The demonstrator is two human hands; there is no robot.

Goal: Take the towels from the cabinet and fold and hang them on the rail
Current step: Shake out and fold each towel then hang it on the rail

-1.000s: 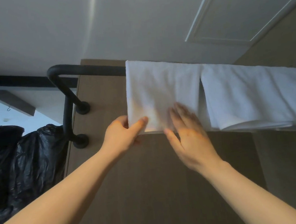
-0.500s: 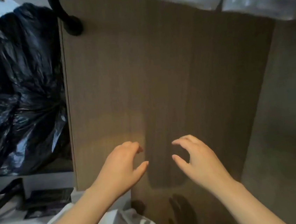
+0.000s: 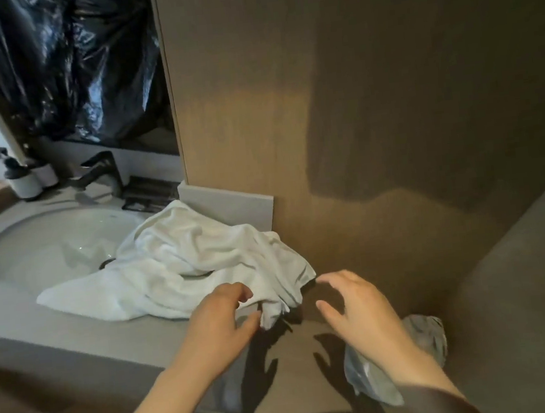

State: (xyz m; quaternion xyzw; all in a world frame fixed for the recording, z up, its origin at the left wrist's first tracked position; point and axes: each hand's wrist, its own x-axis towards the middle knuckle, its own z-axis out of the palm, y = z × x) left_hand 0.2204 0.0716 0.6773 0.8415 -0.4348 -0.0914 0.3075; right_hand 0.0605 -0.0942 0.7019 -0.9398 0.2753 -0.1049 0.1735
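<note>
The view is dim and warm-toned. Light probably comes from above and behind the person: the left hand and right hand throw hard dark shadows onto the brown panel under them, and a broad shadow covers the panel's upper right. The white towel is brightest; the black plastic shows glare streaks. Everything is slightly soft, and the panel's left edge bows.

White towel lies crumpled, apparently draped over the counter edge

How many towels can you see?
1: a crumpled white towel lies on the counter, partly over the sink. Its folds could hide another.
</note>
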